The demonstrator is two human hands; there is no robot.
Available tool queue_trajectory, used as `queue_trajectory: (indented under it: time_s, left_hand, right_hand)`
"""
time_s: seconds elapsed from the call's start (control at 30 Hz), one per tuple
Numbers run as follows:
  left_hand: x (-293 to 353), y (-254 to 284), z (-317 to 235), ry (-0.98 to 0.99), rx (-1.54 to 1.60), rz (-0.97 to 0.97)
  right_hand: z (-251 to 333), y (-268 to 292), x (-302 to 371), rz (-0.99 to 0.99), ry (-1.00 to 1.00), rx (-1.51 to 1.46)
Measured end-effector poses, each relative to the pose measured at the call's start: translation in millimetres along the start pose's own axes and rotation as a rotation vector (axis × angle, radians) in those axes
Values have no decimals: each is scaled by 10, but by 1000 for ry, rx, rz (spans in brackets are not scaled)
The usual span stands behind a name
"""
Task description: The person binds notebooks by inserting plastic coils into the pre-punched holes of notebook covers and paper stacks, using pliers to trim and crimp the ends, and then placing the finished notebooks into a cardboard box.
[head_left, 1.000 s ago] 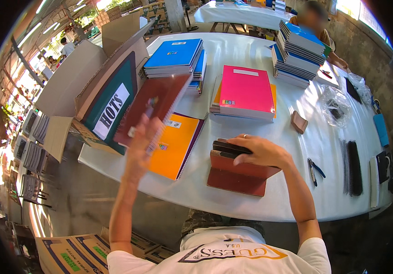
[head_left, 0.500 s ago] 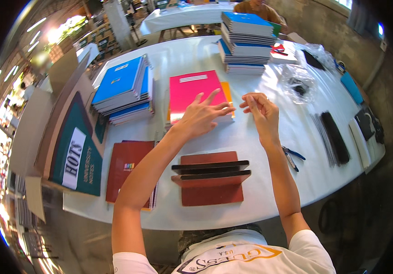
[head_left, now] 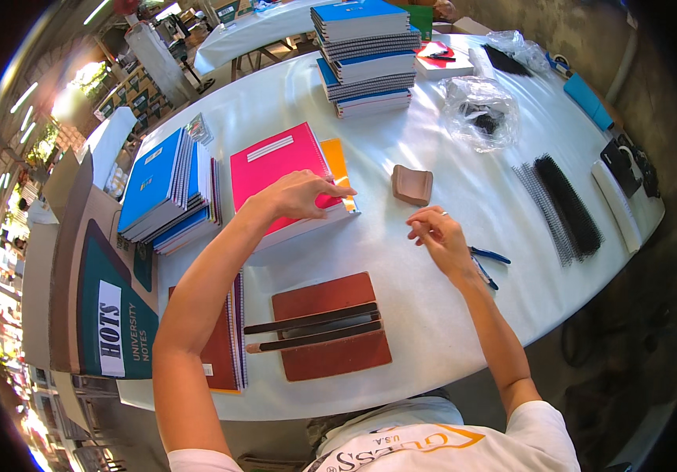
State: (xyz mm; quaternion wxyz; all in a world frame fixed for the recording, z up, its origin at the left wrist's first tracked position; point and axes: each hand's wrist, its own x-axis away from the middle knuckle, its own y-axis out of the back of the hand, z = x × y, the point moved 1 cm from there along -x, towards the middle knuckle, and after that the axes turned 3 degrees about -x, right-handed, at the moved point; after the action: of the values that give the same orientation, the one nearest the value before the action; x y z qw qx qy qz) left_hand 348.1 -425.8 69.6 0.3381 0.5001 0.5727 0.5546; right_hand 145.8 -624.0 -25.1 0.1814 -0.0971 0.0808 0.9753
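While the left hand (head_left: 305, 195) is over the near right part of the pink notebook (head_left: 275, 157), fingers partly spread and nothing visibly held, the right hand (head_left: 441, 237) sits loosely curled to its right, thumb close to the fingertips; can't tell if something small is pinched there. Left-hand contact with the cover also unclear. Pink notebook lies left of centre, atop an orange notebook (head_left: 336, 165) that sticks out on the right. Tan block (head_left: 412, 185) is just beyond the right hand, pliers (head_left: 492, 256) just right of it. Likely risks: a sideways brush from the left fingers could skew the pink notebook, since the stack is uneven; a low right wrist could knock the pliers; the left forearm, crossing above the red-brown notebook (head_left: 216, 346), could catch its coil edge or nudge it over the near table (head_left: 425, 330) edge.
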Motion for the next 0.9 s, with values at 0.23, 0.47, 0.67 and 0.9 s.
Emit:
queue_trajectory:
  time_s: [0.23, 0.47, 0.67, 0.9]
  left_hand:
    - [4, 71, 47, 21, 111, 48]
    - [14, 66, 185, -12, 280, -152]
    - [75, 117, 443, -10, 689, -336]
    - [34, 187, 302, 3, 733, -514]
  right_hand:
    - [-40, -388, -49, 225, -86, -100]
    - [116, -964, -374, 467, -153, -351]
    - [103, -1576, -627, 334, -54, -406]
    - [163, -1884, -972, -12, -103, -246]
